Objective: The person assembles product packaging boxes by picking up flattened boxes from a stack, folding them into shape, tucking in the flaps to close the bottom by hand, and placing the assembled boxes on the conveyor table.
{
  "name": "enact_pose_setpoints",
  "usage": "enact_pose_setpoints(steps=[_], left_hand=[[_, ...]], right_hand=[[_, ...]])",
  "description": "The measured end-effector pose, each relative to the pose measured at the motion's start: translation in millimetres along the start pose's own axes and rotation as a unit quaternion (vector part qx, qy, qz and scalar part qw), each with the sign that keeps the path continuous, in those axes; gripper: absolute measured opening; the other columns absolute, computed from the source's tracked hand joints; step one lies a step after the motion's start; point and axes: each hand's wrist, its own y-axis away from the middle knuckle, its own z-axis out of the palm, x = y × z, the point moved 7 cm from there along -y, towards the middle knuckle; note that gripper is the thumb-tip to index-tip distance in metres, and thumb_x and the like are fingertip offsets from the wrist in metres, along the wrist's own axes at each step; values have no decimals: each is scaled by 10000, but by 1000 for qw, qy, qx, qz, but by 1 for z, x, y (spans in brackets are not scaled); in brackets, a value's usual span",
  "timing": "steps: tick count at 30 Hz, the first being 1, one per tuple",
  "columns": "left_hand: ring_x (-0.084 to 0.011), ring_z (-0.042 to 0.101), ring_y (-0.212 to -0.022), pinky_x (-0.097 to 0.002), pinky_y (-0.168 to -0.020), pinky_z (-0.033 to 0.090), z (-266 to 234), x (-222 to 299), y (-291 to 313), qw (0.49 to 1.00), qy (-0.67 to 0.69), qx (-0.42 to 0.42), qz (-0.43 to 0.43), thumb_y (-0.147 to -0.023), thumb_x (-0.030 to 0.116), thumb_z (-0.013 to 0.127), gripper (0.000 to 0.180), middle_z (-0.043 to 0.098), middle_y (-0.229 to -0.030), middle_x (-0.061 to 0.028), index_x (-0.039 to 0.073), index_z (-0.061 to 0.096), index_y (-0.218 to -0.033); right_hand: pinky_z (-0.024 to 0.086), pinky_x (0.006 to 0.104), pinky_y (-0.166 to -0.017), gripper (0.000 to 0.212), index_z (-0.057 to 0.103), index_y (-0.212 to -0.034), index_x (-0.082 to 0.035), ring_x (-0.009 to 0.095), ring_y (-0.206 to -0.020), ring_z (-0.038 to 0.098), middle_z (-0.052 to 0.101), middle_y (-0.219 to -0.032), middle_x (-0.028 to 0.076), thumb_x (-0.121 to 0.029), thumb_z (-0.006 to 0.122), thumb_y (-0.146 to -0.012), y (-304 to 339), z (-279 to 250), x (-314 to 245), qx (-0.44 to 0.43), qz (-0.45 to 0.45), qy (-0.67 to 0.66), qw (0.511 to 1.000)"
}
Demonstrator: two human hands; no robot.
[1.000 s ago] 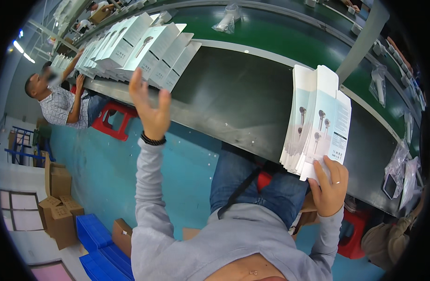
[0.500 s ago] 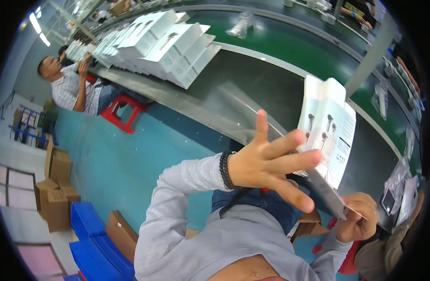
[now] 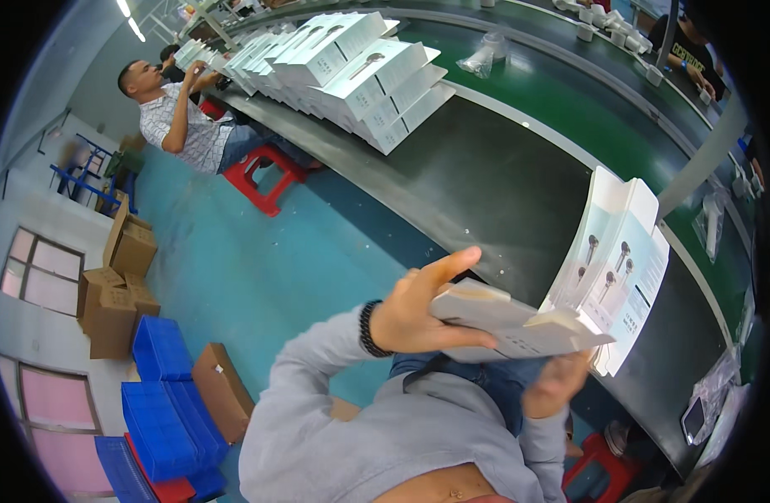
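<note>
A white folding carton (image 3: 519,323), partly opened out with loose flaps at its ends, is held above my lap. My left hand (image 3: 414,312) grips its left end, thumb above and fingers along its lower side. Close beneath the carton's right end is my right hand (image 3: 557,386); motion smears its fingers, so its hold is unclear. Just beyond the carton, a stack of flat printed cartons (image 3: 611,260) with pictures of dark-headed devices lies on the dark bench.
Finished-looking white boxes (image 3: 377,84) stand in rows on the bench (image 3: 485,176). Behind runs a green conveyor (image 3: 552,109) bearing a bagged part (image 3: 483,54). A person (image 3: 171,113) sits at left on a red stool (image 3: 263,176). Blue crates (image 3: 163,427), brown cartons and a phone (image 3: 693,419) are around.
The flat carton has been opened into a partly formed box. My left hand has gone from spread fingers to gripping its left end; my right hand has moved left. The whole view has shifted.
</note>
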Motion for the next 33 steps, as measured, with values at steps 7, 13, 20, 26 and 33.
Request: enact_pose_setpoints(steps=[7, 13, 20, 26, 33], left_hand=[[-214, 571, -977, -295, -821, 445, 29, -42, 14, 938, 178, 108, -276, -712, 205, 748, 792, 543, -1129, -148, -6, 276, -1313], [-232, 297, -1246, -360, -1013, 268, 67, -62, 53, 798, 583, -102, -117, -527, 589, 763, 1176, 275, -1375, -155, -8, 186, -1360], [-204, 380, -1169, -359, -968, 329, 20, -81, 36, 919, 318, 124, -199, -557, 414, 817, 1103, 367, -1264, -138, -16, 159, -1331], [-391, 112, -1322, -471, -1042, 149, 26, -56, 26, 998, -26, 59, -8, -806, 578, 489, 898, 151, -1394, -287, 64, 63, -1406], [-473, 315, -1227, -614, -1000, 56, 23, -34, 2, 991, -127, -42, 24, -859, 576, 350, 648, 622, -946, -69, 42, 522, -1184]], right_hand=[[393, 323, -875, 511, 412, -1183, 84, 204, -1010, 518, 541, -1103, 159, -317, 518, -885, 35, 10, 58, -40, 158, 76, 984], [409, 272, -824, 464, 472, -1109, 77, 139, -911, 540, 596, -1010, 120, -332, 500, -892, 28, 49, 65, -158, 239, -97, 953], [329, 365, -943, 854, 146, -1352, 29, 270, -1132, 434, 379, -1285, 200, -600, 399, -833, 3, 66, 78, -145, 201, -135, 959], [299, 368, -982, 1049, 102, -1376, 17, 273, -1217, 360, 334, -1329, 161, -540, 671, -694, 16, 84, 84, -119, 173, -153, 966], [389, 367, -865, 873, 311, -1318, 13, 311, -1028, 480, 435, -1193, 196, -458, 700, -694, 23, 61, 89, -114, 80, -7, 990]])
